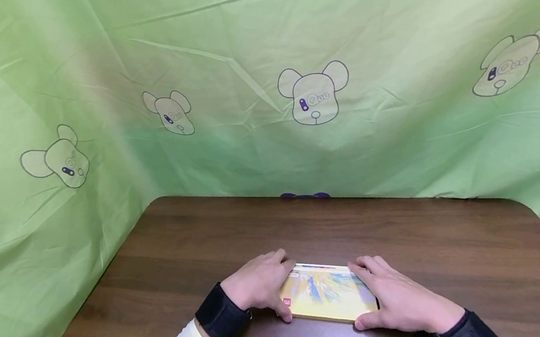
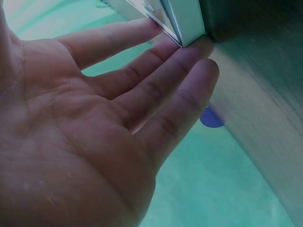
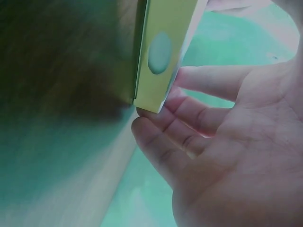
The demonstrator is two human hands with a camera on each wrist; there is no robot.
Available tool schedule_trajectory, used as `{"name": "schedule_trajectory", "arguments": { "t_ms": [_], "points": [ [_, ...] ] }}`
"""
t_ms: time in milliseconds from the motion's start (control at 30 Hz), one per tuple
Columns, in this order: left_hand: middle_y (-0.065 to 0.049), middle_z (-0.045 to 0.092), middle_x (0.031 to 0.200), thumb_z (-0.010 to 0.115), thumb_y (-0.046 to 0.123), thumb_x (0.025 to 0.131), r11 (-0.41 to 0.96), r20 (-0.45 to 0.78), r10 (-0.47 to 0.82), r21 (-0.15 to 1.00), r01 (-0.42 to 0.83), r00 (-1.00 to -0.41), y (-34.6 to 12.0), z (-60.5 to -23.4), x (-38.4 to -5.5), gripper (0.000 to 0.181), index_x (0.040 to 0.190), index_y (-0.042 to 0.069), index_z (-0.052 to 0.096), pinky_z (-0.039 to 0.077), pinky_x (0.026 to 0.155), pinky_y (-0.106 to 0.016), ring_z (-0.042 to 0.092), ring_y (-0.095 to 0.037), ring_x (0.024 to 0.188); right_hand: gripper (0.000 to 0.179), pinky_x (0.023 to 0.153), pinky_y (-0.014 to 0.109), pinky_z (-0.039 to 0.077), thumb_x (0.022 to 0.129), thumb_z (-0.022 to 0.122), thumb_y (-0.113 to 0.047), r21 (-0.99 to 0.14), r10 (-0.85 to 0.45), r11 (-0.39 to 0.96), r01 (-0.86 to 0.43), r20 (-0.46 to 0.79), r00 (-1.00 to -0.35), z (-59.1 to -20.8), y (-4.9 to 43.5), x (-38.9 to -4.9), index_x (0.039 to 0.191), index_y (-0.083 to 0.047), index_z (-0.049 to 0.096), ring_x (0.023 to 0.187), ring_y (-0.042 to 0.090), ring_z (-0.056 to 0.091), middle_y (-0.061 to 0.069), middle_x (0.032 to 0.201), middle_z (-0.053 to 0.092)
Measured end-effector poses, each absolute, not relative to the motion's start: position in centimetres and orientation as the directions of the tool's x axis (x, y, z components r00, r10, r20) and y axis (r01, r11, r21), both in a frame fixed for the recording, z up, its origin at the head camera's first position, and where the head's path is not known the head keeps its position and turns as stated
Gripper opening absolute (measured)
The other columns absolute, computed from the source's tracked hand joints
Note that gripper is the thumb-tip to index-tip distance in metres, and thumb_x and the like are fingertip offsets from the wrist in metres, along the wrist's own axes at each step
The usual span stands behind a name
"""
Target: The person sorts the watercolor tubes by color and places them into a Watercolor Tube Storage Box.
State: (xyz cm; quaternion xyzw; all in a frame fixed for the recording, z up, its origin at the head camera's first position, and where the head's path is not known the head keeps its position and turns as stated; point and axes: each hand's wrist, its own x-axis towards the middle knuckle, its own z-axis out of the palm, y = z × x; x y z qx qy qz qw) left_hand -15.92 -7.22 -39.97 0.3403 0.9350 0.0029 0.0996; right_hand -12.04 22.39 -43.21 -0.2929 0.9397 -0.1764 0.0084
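Note:
A flat yellow cardboard box [image 1: 331, 294] with blue and white brush strokes on its lid lies on the brown table. My left hand [image 1: 264, 282] holds its left end, thumb at the near corner and fingers at the far one. At the right end my right hand [image 1: 396, 300] grips it the same way. In the left wrist view, fingertips touch a pale corner of the box [image 2: 189, 21]. An oval cut-out shows in the yellow end of the box [image 3: 154, 87] in the right wrist view, with fingertips against its far corner. The box's contents are hidden.
The brown wooden table [image 1: 181, 258] has rounded far corners. Behind it and on the left hangs a green cloth [image 1: 231, 159] printed with bear heads. Black bands [image 1: 224, 313] circle both wrists, above white sleeves.

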Motion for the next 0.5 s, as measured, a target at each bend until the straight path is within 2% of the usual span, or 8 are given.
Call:
{"name": "schedule_trajectory", "arguments": {
  "t_ms": [133, 267, 333, 433, 500],
  "points": [
    [0.000, 0.062, 0.122, 0.098, 0.055, 0.064, 0.778, -0.192, 0.627, 0.089, 0.622, -0.755, -7.2, -40.1, -15.7, 0.097, 0.143, 0.012, 0.062, 0.053, 0.097, -0.027, 0.060, -0.013, 0.106, 0.108, 0.103, 0.051, 0.052, 0.072, 0.083, -0.071, -0.339, -0.550, 0.769, -0.542, 0.082, -0.831, -43.3, 22.6, -12.1, 0.149, -0.001, 0.054, 0.132, 0.030, 0.055, 0.012, 0.147, 0.054],
    [-0.005, 0.061, 0.143, 0.093, 0.058, 0.071, 0.767, -0.155, 0.641, 0.110, 0.632, -0.751, -7.5, -40.0, -15.6, 0.103, 0.153, 0.011, 0.053, 0.052, 0.108, -0.034, 0.061, -0.020, 0.127, 0.110, 0.103, 0.056, 0.051, 0.071, 0.081, -0.075, -0.344, -0.539, 0.763, -0.548, 0.132, -0.832, -42.9, 23.2, -12.0, 0.150, -0.003, 0.054, 0.133, 0.034, 0.057, 0.014, 0.148, 0.056],
    [-0.008, 0.056, 0.154, 0.089, 0.062, 0.075, 0.748, -0.078, 0.663, 0.104, 0.656, -0.744, -7.8, -39.5, -15.6, 0.106, 0.157, 0.010, 0.047, 0.049, 0.114, -0.040, 0.057, -0.025, 0.139, 0.110, 0.103, 0.061, 0.050, 0.073, 0.081, -0.075, -0.336, -0.531, 0.752, -0.567, 0.202, -0.823, -42.5, 23.5, -12.0, 0.152, -0.005, 0.052, 0.135, 0.037, 0.056, 0.016, 0.151, 0.055],
    [-0.012, 0.047, 0.163, 0.080, 0.066, 0.081, 0.713, 0.124, 0.687, 0.071, 0.697, -0.716, -8.1, -38.5, -15.9, 0.105, 0.161, 0.011, 0.041, 0.044, 0.120, -0.049, 0.048, -0.033, 0.150, 0.107, 0.105, 0.064, 0.046, 0.075, 0.082, -0.070, -0.297, -0.506, 0.744, -0.599, 0.335, -0.795, -41.7, 23.8, -12.4, 0.155, -0.007, 0.048, 0.139, 0.040, 0.053, 0.018, 0.155, 0.053],
    [-0.013, 0.043, 0.167, 0.075, 0.067, 0.085, 0.708, 0.265, 0.671, 0.050, 0.705, -0.693, -8.0, -37.9, -16.3, 0.101, 0.163, 0.013, 0.039, 0.039, 0.122, -0.054, 0.042, -0.037, 0.154, 0.107, 0.115, 0.060, 0.039, 0.077, 0.083, -0.067, -0.265, -0.488, 0.752, -0.603, 0.391, -0.781, -41.2, 23.8, -12.7, 0.159, -0.010, 0.044, 0.142, 0.042, 0.050, 0.018, 0.159, 0.050]
  ]
}}
